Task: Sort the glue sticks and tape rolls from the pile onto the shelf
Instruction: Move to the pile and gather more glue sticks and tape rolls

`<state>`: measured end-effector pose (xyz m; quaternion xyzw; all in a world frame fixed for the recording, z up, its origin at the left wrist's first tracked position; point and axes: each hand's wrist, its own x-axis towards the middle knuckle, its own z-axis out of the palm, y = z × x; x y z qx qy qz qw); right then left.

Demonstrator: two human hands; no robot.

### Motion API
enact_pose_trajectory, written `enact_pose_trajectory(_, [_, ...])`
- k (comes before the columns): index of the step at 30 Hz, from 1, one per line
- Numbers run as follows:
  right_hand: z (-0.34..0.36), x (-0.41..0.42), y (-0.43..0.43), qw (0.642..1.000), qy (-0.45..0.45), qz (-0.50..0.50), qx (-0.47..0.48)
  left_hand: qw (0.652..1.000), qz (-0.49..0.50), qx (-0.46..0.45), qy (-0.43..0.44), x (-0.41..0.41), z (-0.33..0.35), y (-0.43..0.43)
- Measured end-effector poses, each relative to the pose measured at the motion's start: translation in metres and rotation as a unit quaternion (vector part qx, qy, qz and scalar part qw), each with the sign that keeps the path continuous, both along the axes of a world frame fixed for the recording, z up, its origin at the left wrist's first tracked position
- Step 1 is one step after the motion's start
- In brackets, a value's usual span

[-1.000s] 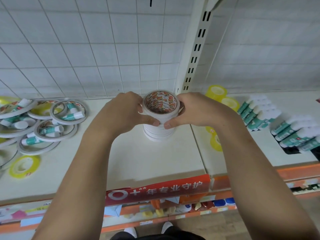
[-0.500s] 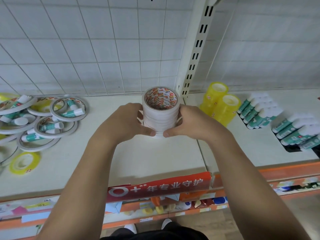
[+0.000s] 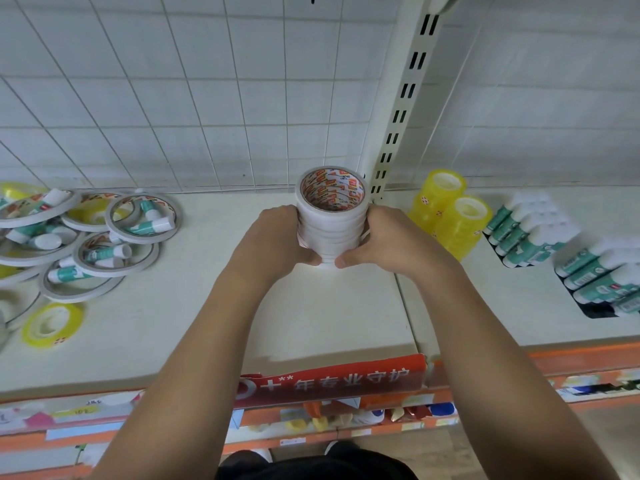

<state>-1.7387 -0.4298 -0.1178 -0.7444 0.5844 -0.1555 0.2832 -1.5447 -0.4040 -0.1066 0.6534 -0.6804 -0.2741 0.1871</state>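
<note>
The stack of white tape rolls [image 3: 330,223] stands upright on the shelf [image 3: 329,323], towards its back edge and just left of the slotted upright post [image 3: 405,98]. Both hands clasp it: the left hand [image 3: 273,240] and right hand [image 3: 391,242] curl round its sides, thumbs meeting at its base. Bare shelf runs from the stack to the front edge. Two stacks of yellow tape [image 3: 446,209] stand near on the right, rows of glue sticks [image 3: 530,233] beyond them. The mixed pile [image 3: 86,233] lies well apart at the left end. A second ago the hands gripped the top roll; they have since slid down the stack.
</note>
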Motion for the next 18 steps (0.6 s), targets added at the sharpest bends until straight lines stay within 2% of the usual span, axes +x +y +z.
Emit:
enact_pose_trajectory(5, [0.004, 0.0, 0.015, 1.0, 0.003, -0.011, 0.003, 1.0, 0.015, -0.003, 0.019, 0.002, -0.003, 0.007])
enact_pose_trajectory(8, [0.01, 0.001, 0.034, 0.994, 0.109, -0.014, -0.01, 0.999, 0.031, -0.001, -0.018, 0.005, -0.006, 0.014])
enact_pose_trajectory(10, [0.015, 0.007, 0.05, 0.987, 0.156, 0.021, -0.014, 0.998, 0.045, -0.011, -0.039, 0.012, -0.008, 0.021])
enact_pose_trajectory(14, [0.024, 0.037, 0.067, 0.985, 0.119, 0.122, -0.017, 0.991, 0.087, -0.066, -0.077, 0.031, -0.005, 0.046])
enact_pose_trajectory(18, [0.026, 0.085, 0.073, 0.979, 0.068, 0.174, -0.076, 0.979, 0.14, -0.107, -0.102, 0.069, 0.0, 0.085])
